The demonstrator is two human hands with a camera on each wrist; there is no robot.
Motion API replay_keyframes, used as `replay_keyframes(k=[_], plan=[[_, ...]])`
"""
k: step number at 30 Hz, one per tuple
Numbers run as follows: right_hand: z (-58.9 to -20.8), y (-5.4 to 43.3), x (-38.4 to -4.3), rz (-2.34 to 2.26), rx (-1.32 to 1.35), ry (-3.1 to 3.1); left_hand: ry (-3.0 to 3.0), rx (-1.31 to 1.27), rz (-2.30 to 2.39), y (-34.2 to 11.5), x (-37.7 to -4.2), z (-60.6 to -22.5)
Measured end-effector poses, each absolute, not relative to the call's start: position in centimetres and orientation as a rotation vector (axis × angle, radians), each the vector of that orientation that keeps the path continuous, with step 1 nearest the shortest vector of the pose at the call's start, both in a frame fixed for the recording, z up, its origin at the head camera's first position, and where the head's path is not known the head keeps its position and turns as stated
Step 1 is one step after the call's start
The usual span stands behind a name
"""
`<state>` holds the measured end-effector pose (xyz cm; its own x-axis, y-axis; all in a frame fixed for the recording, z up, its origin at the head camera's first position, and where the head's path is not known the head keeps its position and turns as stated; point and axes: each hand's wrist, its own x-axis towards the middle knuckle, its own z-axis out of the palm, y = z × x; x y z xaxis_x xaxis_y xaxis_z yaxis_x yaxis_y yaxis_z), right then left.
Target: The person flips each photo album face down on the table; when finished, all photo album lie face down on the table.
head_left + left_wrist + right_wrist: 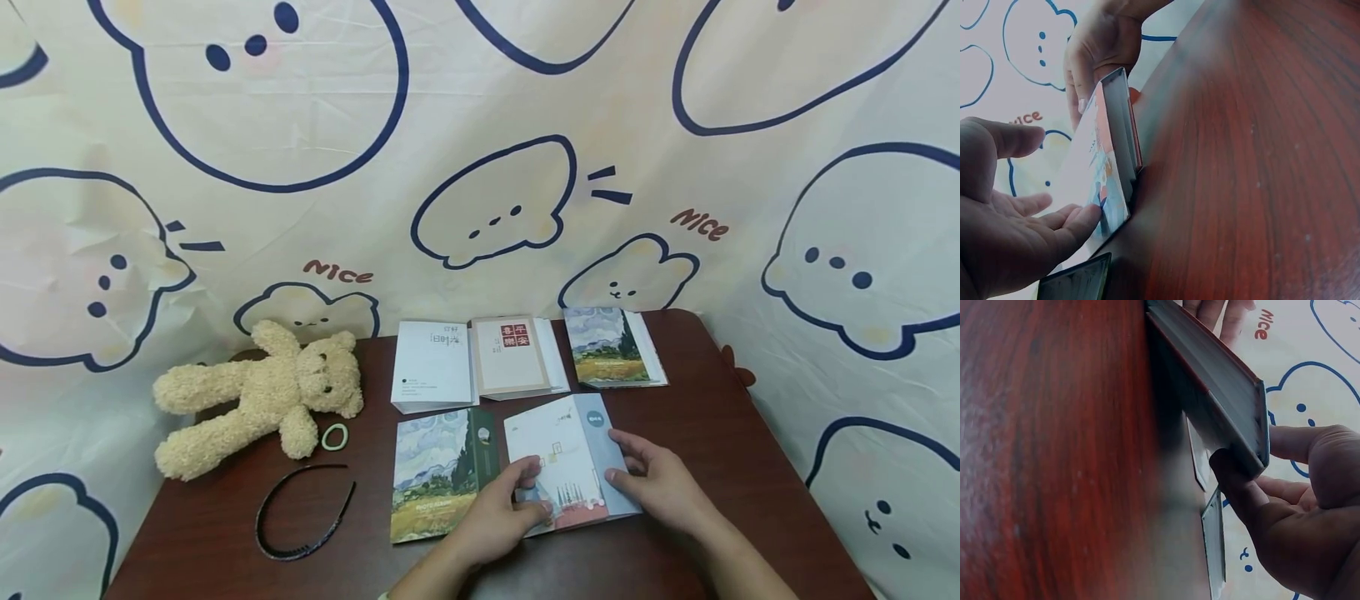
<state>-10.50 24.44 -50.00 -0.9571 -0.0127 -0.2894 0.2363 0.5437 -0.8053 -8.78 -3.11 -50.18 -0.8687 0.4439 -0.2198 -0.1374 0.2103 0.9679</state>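
A white photo album [558, 425] with a blue-grey spine strip and a pink lower edge lies near the front of the table. My right hand [671, 487] grips its right side. In the right wrist view, the thumb and fingers of that hand [1310, 506] pinch the spine of the album [1216, 369], which is tilted with this side raised off the table. My left hand [498, 512] rests its fingertips on the cover's left part. In the left wrist view, the fingers of the left hand [1022, 231] are mostly extended, one fingertip touching the album [1107, 169].
Left of it lies a landscape-painting album [431, 475]. Along the back lie a white album [431, 362], a beige-bordered album [513, 358] and a smaller painted album [607, 346]. A teddy bear [270, 392], green hair tie [335, 437] and dark headband [262, 533] occupy the left side.
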Motion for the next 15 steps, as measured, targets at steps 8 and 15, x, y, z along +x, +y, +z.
replay_keyframes(k=[8,15], plan=[[-50.5,24.6,-10.5,-1.251,0.103,2.619,2.062,0.294,1.699,-3.2,-8.7,-50.0],[-51.1,24.3,-10.6,-1.176,0.095,2.642,2.132,0.305,1.641,-3.5,-9.0,-50.2]])
